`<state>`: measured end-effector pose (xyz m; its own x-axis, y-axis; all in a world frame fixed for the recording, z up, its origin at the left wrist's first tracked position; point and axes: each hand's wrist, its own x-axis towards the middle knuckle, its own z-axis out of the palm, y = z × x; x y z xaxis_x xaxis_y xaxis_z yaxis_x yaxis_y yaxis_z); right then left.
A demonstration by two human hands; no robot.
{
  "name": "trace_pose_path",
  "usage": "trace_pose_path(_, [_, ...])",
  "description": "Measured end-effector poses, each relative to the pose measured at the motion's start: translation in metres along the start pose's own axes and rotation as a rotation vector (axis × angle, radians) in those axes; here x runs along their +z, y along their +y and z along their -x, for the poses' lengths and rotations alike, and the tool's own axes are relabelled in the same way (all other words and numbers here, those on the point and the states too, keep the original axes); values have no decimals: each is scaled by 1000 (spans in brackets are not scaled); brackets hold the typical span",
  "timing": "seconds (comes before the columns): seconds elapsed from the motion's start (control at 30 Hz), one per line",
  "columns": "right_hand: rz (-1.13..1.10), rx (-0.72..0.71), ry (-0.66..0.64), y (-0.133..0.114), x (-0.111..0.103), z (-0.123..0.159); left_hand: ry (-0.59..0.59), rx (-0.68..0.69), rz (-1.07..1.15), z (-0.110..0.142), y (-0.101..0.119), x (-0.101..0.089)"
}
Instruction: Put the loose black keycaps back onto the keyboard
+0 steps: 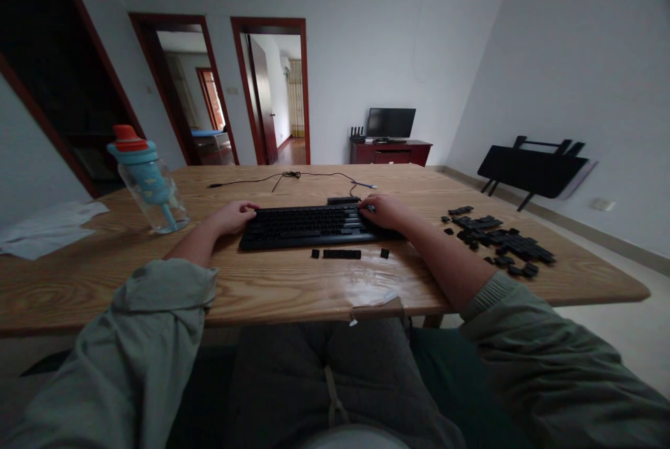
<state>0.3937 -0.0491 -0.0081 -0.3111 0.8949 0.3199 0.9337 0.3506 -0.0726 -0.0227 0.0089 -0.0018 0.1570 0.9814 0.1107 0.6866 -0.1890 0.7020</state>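
Observation:
A black keyboard (308, 224) lies on the wooden table (272, 288) straight ahead. My left hand (234, 216) rests at its left end with the fingers curled over the edge, gripping it. My right hand (382, 210) lies on the keyboard's right end, fingers closed around a small metal tool whose tip shows at the top right corner. In front of the keyboard lie a long black keycap (342, 253) and two small ones (315, 253). A heap of loose black keycaps (497, 238) is spread on the table to the right of my right forearm.
A clear water bottle (149, 183) with a teal and orange lid stands at the left, beside a white cloth (47, 227). The keyboard's cable (287, 175) runs across the far side. A folded black table (534, 170) leans on the right wall.

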Motion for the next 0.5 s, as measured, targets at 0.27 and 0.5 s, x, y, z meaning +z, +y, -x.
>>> trace_pose_path(0.27, [-22, 43, -23, -4, -3, 1, -6, 3, 33, -4, -6, 1])
trace_pose_path(0.5, [-9, 39, -31, -4, -5, 2, 0, -9, 21, -2, -4, 1])
